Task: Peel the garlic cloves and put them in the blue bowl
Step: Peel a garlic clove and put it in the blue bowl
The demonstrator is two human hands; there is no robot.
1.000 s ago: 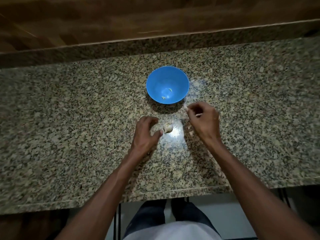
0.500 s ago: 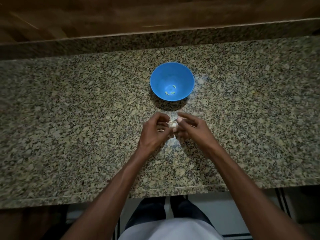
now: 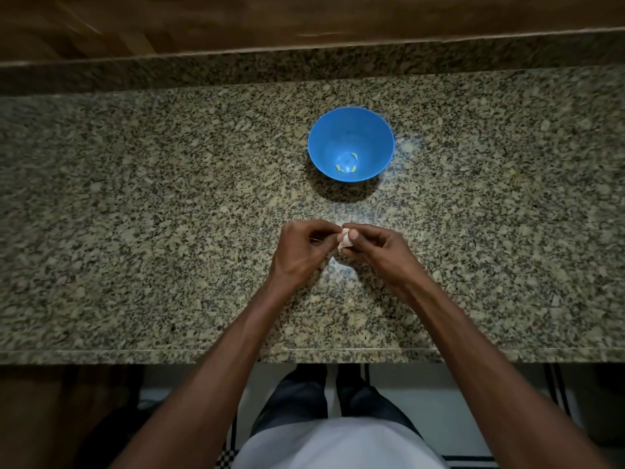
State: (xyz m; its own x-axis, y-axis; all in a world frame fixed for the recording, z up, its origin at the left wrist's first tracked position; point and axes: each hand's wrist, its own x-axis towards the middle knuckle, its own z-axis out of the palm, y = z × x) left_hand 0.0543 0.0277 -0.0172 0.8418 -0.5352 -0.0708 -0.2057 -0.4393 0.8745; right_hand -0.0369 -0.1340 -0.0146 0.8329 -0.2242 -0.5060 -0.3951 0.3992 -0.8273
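Held above the table (image 3: 142, 214) near its front middle: one garlic clove (image 3: 345, 241), pale and papery, long axis running roughly from twelve to six o'clock, upper end blunt, lower end narrowing toward six; which end is root and which is tip cannot be told. Pinched from nine o'clock by the left hand (image 3: 304, 250), fingers curled in, fingertips meeting the clove's upper edge. Gripped from three o'clock by the right hand (image 3: 378, 253), thumb pressed on the clove's right flank, other fingers folded beneath. Mostly covered by fingers on both sides, only a small whitish patch showing; whether skin is lifting cannot be made out. At twelve o'clock from the hands, well apart: blue bowl (image 3: 350, 123), round, upright, with three small yellowish peeled cloves (image 3: 346, 164) at its bottom, shapes too small to read. Lit dimly, edges of the view dark. At the far edge, a wooden wall (image 3: 304, 18). At six o'clock, below the table's front edge, dark trousers and a pale shirt, cut off by the frame.
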